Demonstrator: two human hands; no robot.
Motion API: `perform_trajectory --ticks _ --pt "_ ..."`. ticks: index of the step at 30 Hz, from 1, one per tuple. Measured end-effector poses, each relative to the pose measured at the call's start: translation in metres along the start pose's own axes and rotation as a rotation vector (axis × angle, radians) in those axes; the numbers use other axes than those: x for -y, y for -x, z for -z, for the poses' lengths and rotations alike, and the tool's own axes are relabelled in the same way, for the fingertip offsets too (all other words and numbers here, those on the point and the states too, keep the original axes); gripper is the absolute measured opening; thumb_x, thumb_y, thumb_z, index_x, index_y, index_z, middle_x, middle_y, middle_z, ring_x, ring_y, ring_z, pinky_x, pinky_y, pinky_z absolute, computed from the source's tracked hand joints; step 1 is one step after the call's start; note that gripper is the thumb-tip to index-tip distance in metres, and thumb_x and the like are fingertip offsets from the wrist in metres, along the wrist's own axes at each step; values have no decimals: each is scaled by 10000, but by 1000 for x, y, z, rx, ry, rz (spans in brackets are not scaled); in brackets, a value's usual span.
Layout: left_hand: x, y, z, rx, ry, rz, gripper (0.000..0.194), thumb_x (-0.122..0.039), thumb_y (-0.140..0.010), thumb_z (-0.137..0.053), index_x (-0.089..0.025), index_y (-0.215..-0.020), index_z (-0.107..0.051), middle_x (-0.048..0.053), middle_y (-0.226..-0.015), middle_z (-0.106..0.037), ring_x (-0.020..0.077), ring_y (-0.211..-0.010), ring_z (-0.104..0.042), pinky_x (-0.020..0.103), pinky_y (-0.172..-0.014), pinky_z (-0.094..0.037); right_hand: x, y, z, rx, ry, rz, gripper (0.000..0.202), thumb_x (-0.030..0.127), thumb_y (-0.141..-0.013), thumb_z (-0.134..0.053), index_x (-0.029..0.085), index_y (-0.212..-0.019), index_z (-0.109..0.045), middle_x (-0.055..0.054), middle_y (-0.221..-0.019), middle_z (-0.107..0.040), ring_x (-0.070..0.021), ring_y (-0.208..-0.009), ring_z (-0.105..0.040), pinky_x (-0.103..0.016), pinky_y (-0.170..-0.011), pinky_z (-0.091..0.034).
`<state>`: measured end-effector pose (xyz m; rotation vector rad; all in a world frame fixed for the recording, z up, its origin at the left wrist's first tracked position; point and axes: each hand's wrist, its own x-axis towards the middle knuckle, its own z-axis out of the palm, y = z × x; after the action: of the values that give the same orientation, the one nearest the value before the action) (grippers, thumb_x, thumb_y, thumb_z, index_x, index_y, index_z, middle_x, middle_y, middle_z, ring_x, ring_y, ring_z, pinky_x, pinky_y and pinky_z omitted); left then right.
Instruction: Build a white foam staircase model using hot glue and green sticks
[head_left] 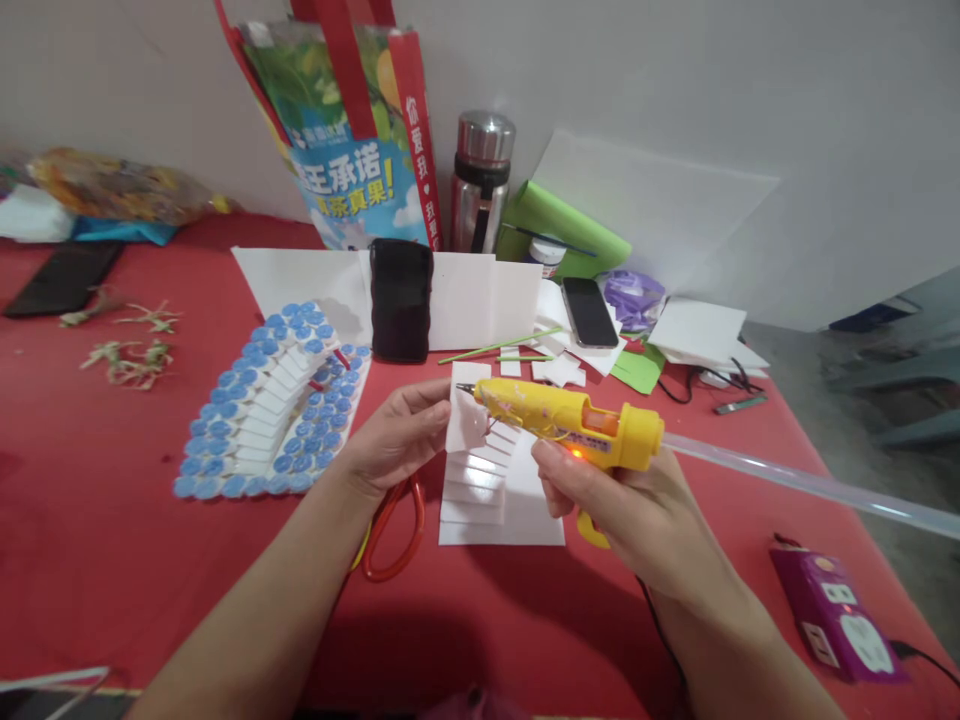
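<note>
In my right hand (622, 500) is a yellow hot glue gun (547, 408), its orange light lit and a long clear glue stick (795, 480) running out of its back. The metal nozzle points left, at or just over a small white card piece (466, 425). My left hand (401, 430) pinches that piece by its left edge. Below it a white board (536, 515) lies on the table, bearing overlapping white strips (472, 490) like steps. Whether the nozzle touches the piece I cannot tell. Scissors with red handles (395, 530) lie partly under my left wrist.
A white model with blue round pieces (225, 440) sits left on the red table (97, 560). Behind are a black case-like object (401, 300), a steel flask (481, 180), a printed bag (352, 150) and a phone (590, 312). A purple power box (836, 615) lies right.
</note>
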<state>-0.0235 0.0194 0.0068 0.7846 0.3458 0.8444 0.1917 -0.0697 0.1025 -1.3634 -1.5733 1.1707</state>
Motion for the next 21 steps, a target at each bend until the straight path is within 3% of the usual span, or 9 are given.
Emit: perform_trajectory --ticks 21 --pt "-3 -1 -1 -41 18 -8 362 -325 -805 -902 -231 -1148 -836 66 -1043 -848 180 -886 -807 243 -837 -627 7 -1 0 46 47 32 415 415 -1036 -574 216 -675 -527 27 -600 -497 -114 -549 -467 -249 -487 -374"
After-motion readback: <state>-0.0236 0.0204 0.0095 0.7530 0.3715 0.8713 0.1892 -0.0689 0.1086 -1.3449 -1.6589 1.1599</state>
